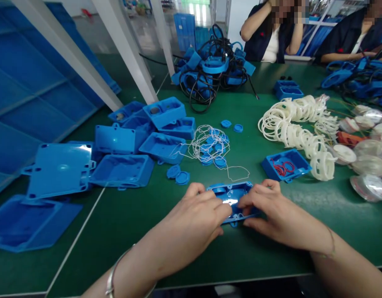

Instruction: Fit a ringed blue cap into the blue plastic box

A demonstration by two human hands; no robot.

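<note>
A shallow blue plastic box (pixel 233 198) lies open side up on the green table, near its front edge. My left hand (pixel 198 213) is closed on the box's left part, with its fingertips inside over the rim. At the right end my right hand (pixel 268 209) grips the box, fingers inside and thumb at the near wall. Beyond the box lies a tangle of thin white cord (pixel 209 142) over small round blue caps (pixel 220 161). Two more caps (pixel 182 177) sit behind my left hand. A blue box (pixel 286 164) with red rings (pixel 284 167) stands behind my right hand.
Several blue boxes (pixel 121 169) are piled at left on the green table (pixel 122 231). White rings (pixel 323 165) and spools (pixel 371 188) lie at right. Black cables with blue parts (pixel 215 64) are heaped at the back. Two people (pixel 271 37) sit across the table.
</note>
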